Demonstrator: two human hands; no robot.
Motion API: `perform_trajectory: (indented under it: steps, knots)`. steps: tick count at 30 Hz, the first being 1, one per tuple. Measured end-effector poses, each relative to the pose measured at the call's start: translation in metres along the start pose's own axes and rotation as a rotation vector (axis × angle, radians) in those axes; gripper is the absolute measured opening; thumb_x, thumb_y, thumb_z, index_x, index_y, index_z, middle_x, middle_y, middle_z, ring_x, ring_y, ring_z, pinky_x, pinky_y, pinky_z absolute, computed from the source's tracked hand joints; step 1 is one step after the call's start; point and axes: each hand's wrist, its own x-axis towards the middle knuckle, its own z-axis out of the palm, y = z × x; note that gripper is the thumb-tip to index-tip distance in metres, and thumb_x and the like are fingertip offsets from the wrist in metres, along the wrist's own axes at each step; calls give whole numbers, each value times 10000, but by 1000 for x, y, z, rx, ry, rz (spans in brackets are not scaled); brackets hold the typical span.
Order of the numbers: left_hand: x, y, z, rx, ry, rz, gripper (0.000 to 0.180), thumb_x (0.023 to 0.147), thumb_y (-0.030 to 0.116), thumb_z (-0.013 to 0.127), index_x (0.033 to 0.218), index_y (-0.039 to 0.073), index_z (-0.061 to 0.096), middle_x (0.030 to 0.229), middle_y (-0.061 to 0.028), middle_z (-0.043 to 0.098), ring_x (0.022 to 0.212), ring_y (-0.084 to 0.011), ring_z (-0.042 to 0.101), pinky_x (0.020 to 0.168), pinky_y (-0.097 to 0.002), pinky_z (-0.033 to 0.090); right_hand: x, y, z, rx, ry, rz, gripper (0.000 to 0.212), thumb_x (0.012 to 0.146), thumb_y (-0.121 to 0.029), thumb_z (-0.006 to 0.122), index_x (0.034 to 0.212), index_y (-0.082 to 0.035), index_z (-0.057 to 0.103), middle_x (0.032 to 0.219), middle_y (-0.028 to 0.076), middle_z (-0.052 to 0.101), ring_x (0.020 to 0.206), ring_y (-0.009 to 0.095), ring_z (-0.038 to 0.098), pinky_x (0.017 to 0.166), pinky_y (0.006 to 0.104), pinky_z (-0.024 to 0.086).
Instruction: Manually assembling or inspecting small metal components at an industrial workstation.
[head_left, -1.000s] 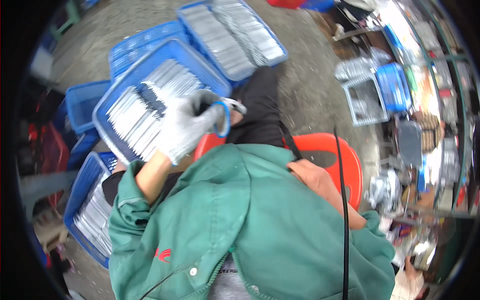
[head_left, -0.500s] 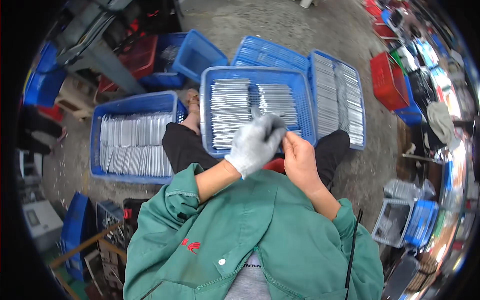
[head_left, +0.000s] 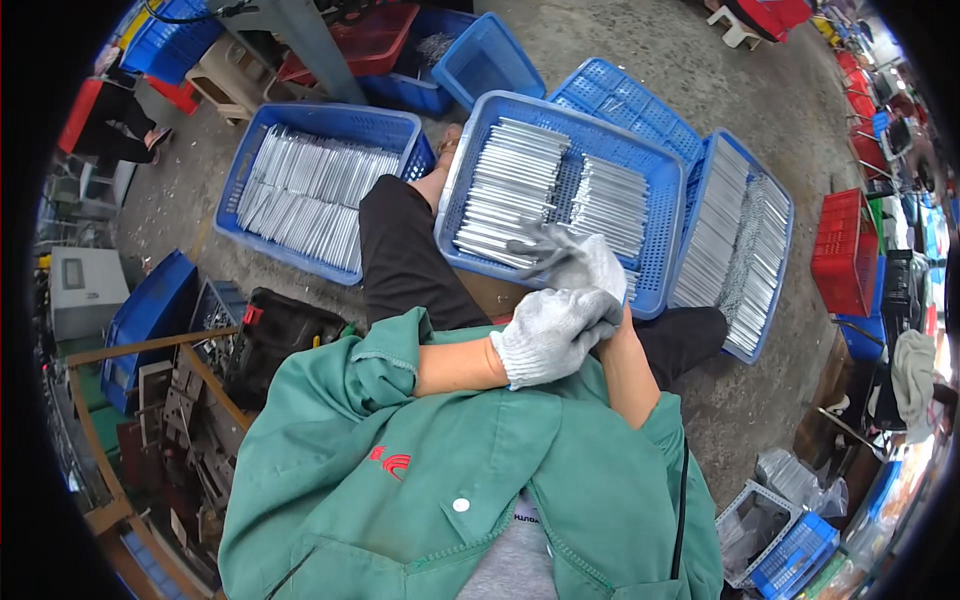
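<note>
My left hand [head_left: 560, 335] wears a white-and-grey knit work glove. Its fingers are closed at my right wrist, on the cuff of a second work glove [head_left: 598, 262]. That glove covers my right hand [head_left: 578, 262], whose grey-tipped fingers point left, stretched apart and smeared by motion. Nothing shows between them. Beyond my hands is a blue plastic basket [head_left: 476, 128] with two stacks of thin silvery metal strips [head_left: 512, 185]. The near end of the right stack is partly hidden behind the glove.
Left of my knee stands a blue basket [head_left: 235, 190] full of silvery strips; another basket [head_left: 785, 235] of them is at the right. An upturned blue basket [head_left: 630, 105] and a tilted blue bin [head_left: 488, 62] lie behind. A red crate [head_left: 840, 240] stands farther right.
My right hand was bare with its fingers pinched by the gloved left hand; now it has a glove on. The left hand has moved to the right wrist. The view has turned.
</note>
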Motion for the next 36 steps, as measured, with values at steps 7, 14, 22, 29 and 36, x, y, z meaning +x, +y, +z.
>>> perform_trajectory:
  steps: [7, 14, 22, 29, 36]
  knots:
    - [-6, 3, 7, -20, -138, -99, 217, 816, 68, 753, 1010, 119, 671, 853, -9, 730, 704, -237, 692, 667, -341, 534, -36, 34, -11, 75, -326, -245, 575, 1037, -192, 529, 1588, -84, 407, 1513, 140, 581, 1368, 243, 574, 1179, 352, 451]
    - [-18, 6, 15, -206, -266, -14, 200, 825, 70, 750, 1002, 111, 667, 867, -24, 736, 714, -262, 701, 654, -358, 536, -33, -54, 24, -1317, -369, -475, 622, 901, -302, 702, 1465, -67, 582, 1461, 154, 625, 1383, 300, 567, 1298, 444, 307]
    - [-16, 12, 25, -343, -534, -33, 184, 820, 53, 745, 987, 99, 681, 888, -46, 744, 714, -287, 697, 662, -371, 554, -51, -41, 37, -931, 22, -182, 487, 879, -67, 651, 1364, -91, 688, 1436, 132, 658, 1404, 367, 544, 1213, 524, 408]
    - [-2, -3, 38, -291, -651, -58, 187, 865, 104, 729, 1048, 132, 704, 898, -24, 752, 748, -293, 713, 692, -369, 587, -52, -25, 10, -6, 293, 126, 363, 974, 30, 539, 1304, 8, 688, 1269, 149, 721, 1074, 300, 709, 1000, 386, 569]
    - [55, -163, 12, 637, -589, -62, 453, 907, 283, 747, 1328, 137, 664, 1445, -80, 632, 1431, -299, 521, 1257, -498, 343, -28, 42, -100, -1095, 395, 13, 326, 890, -102, 675, 1201, -76, 767, 1187, 136, 756, 998, 310, 723, 902, 392, 576]
